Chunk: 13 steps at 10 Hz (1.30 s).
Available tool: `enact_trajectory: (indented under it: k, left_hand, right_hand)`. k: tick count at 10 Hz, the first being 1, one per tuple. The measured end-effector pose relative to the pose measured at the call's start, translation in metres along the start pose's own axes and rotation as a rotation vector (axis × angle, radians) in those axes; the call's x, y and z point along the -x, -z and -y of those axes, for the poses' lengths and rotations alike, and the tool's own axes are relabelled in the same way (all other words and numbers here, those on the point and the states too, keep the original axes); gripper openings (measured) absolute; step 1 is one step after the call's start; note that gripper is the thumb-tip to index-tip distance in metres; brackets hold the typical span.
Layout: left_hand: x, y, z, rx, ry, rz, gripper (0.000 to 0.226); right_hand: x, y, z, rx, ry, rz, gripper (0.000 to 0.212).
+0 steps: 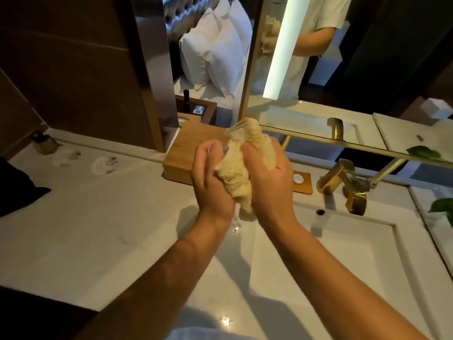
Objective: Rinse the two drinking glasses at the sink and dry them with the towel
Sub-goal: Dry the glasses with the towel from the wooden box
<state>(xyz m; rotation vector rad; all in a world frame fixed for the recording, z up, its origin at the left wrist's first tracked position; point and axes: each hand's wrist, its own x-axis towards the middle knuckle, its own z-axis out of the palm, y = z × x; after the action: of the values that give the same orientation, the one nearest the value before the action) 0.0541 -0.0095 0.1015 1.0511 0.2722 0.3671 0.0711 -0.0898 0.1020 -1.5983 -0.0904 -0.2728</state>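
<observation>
Both hands up over counter by sink (367,253) | left hand (210,185) cupped round glass (221,150), mostly hidden | right hand (268,182) clenched on towel (235,173) bunched against it | step: drying, likely | next: rotate glass, keep firm hold | second glass not visible

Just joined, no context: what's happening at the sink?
A person is drying a glass over the counter, left of the basin. The left hand holds the glass, mostly hidden; the right hand works a bunched cream towel around it. No water runs from the gold tap. A second glass isn't visible.
</observation>
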Motion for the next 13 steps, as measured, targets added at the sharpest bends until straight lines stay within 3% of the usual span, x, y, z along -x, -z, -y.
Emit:
enact_trajectory:
  k: [1, 2, 3, 4, 5, 6, 7, 8, 9, 10, 11, 12, 13]
  left_hand:
    - [-0.019, 0.009, -0.033, 0.096, 0.696, 0.250, 0.047]
    - [-0.027, 0.011, -0.055, 0.090, 0.936, 0.399, 0.041]
    - [-0.024, -0.005, -0.054, 0.027, 0.738, 0.323, 0.044]
    - [-0.019, -0.015, -0.035, -0.143, 0.120, 0.140, 0.031]
    - [-0.018, 0.003, -0.014, -0.665, -0.605, 0.179, 0.023]
    - [-0.031, 0.025, -0.017, -0.925, -1.006, 0.579, 0.037]
    - [-0.055, 0.032, -0.028, -0.986, -1.278, 1.024, 0.041]
    - [-0.061, 0.024, -0.035, -0.974, -1.332, 1.095, 0.041]
    - [-0.050, 0.025, -0.023, -0.906, -1.251, 0.773, 0.038]
    - [-0.017, 0.024, 0.004, -0.697, -0.761, 0.329, 0.028]
    - [0.002, 0.011, 0.009, 0.095, 0.156, -0.095, 0.025]
    - [-0.013, 0.013, -0.019, 0.215, 0.792, 0.033, 0.044]
    - [-0.032, 0.018, -0.043, 0.045, 0.892, 0.188, 0.052]
  right_hand:
    - [-0.007, 0.016, 0.006, 0.357, 0.526, 0.218, 0.027]
    - [-0.022, 0.032, 0.009, 0.575, 0.888, 0.404, 0.045]
    - [-0.032, 0.022, 0.014, 0.427, 0.791, 0.282, 0.029]
    - [-0.026, -0.001, 0.013, 0.251, 0.291, 0.006, 0.013]
    - [-0.020, -0.006, 0.010, -0.277, -0.346, 0.033, 0.017]
    - [-0.017, 0.004, 0.024, -0.675, -0.881, 0.394, 0.018]
    - [-0.016, 0.011, 0.045, -0.446, -1.076, 0.663, 0.030]
    - [-0.023, 0.012, 0.048, -0.382, -1.071, 0.754, 0.040]
    - [-0.027, 0.006, 0.040, -0.640, -0.994, 0.584, 0.031]
    - [-0.017, -0.001, 0.012, -0.416, -0.597, 0.369, 0.025]
    - [-0.013, -0.005, -0.011, 0.471, 0.134, 0.132, 0.024]
    - [-0.020, 0.000, -0.002, 0.561, 0.528, 0.315, 0.023]
    - [-0.035, 0.013, 0.006, 0.599, 0.853, 0.383, 0.034]
